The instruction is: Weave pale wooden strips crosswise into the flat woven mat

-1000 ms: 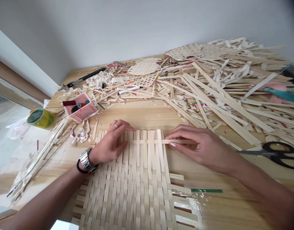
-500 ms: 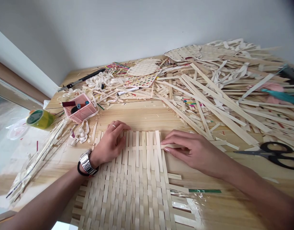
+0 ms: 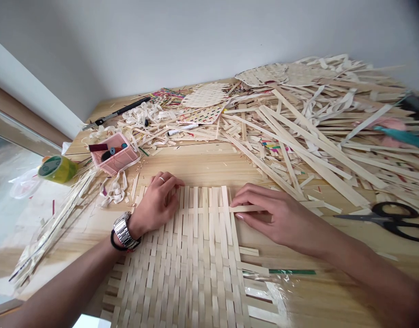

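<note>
A pale woven mat of flat bamboo-like strips [image 3: 196, 273] lies in front of me on the wooden table, its loose strip ends pointing away. My left hand [image 3: 158, 200], with a ring and a wrist watch, rests on the mat's far left part. Its fingers are bent over the upright strips, and the fingertips are partly hidden. At the far right edge, my right hand [image 3: 264, 209] pinches a crosswise strip [image 3: 243, 208] between thumb and fingers. This strip runs over and under the upright ones towards my left hand.
Scissors [image 3: 390, 219] lie at the right. Behind is a large heap of loose strips [image 3: 315, 136] with woven pieces [image 3: 206, 95]. A pink basket [image 3: 114, 161] and a yellow tape roll [image 3: 57, 169] stand at the left. A green strip [image 3: 291, 272] sticks out beside the mat.
The fingers of my right hand have shifted slightly, and more of the crosswise strip shows between them. My left hand has barely moved.
</note>
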